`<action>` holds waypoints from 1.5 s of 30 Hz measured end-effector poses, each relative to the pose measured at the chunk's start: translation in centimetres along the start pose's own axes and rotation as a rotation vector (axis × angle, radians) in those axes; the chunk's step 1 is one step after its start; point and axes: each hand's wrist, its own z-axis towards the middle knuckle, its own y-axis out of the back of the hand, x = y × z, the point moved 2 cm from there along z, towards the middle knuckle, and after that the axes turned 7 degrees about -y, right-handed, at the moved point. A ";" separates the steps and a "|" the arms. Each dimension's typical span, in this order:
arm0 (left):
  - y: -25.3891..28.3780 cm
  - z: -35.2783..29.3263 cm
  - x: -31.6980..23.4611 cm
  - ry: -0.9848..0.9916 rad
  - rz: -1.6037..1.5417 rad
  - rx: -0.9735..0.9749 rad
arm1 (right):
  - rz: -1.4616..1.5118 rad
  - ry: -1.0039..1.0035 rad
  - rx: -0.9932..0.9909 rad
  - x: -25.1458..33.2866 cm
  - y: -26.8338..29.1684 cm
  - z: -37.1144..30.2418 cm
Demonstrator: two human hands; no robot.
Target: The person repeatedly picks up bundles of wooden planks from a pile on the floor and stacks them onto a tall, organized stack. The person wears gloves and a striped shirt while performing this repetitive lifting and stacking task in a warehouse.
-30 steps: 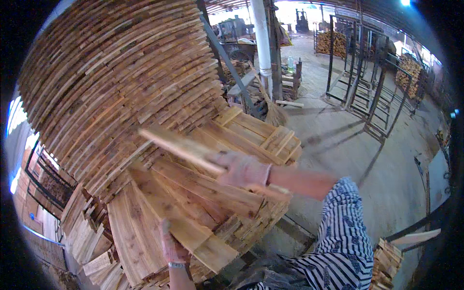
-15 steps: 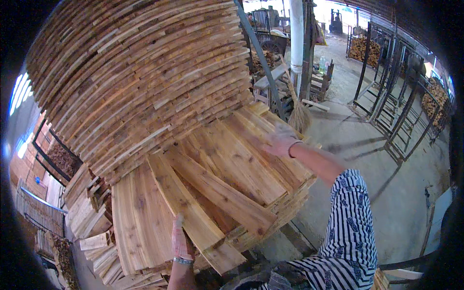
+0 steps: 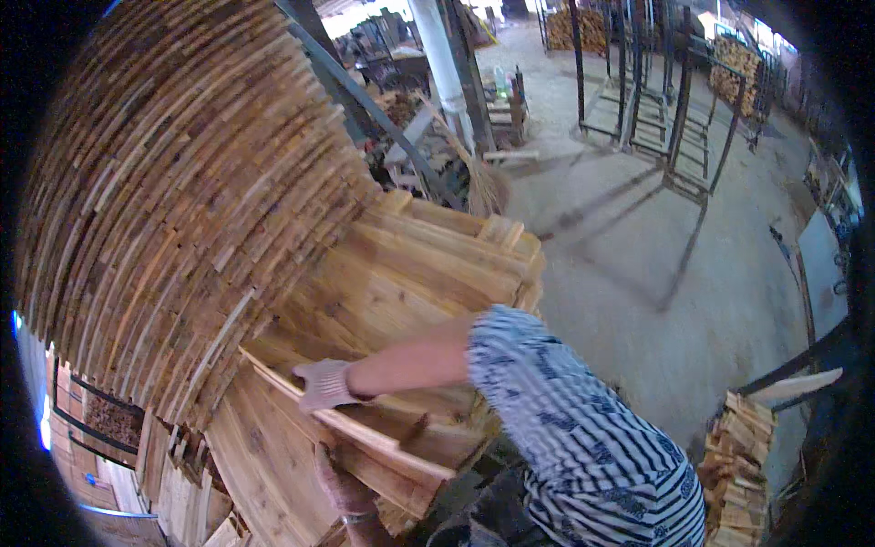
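Note:
My right hand [image 3: 326,385], in a pale work glove, reaches across and grips a wooden plank [image 3: 401,448] by its upper edge. That plank is tilted up on its long edge, above a layer of flat boards [image 3: 273,456]. Close below it, my left hand [image 3: 344,488], also gloved, lies against the near boards; its fingers are blurred and partly hidden, so I cannot make out whether they hold anything. More wide boards [image 3: 365,292] lie side by side beyond the tilted plank.
A tall wall of stacked planks [image 3: 182,201] rises at the left and back. A straw broom [image 3: 481,187] leans near a white post [image 3: 439,68]. Metal racks [image 3: 647,109] stand on the concrete floor at right. Wood pieces [image 3: 738,465] are piled at lower right.
My right hand has come from the far right boards to the middle and grips a plank, now tipped on edge. My left hand stays near the front boards. The view has swung right.

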 end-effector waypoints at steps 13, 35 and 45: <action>-0.4 -0.2 0.2 -0.121 0.202 -0.234 | -0.842 -0.445 -0.516 -20.9 31.0 -11.3; -2.3 -1.9 -3.4 0.017 -0.026 -0.364 | -0.821 0.003 -0.144 -7.8 7.0 -8.9; -2.7 -8.2 -11.1 -0.009 -0.443 -0.220 | -0.886 -0.234 -0.199 -0.9 0.9 0.5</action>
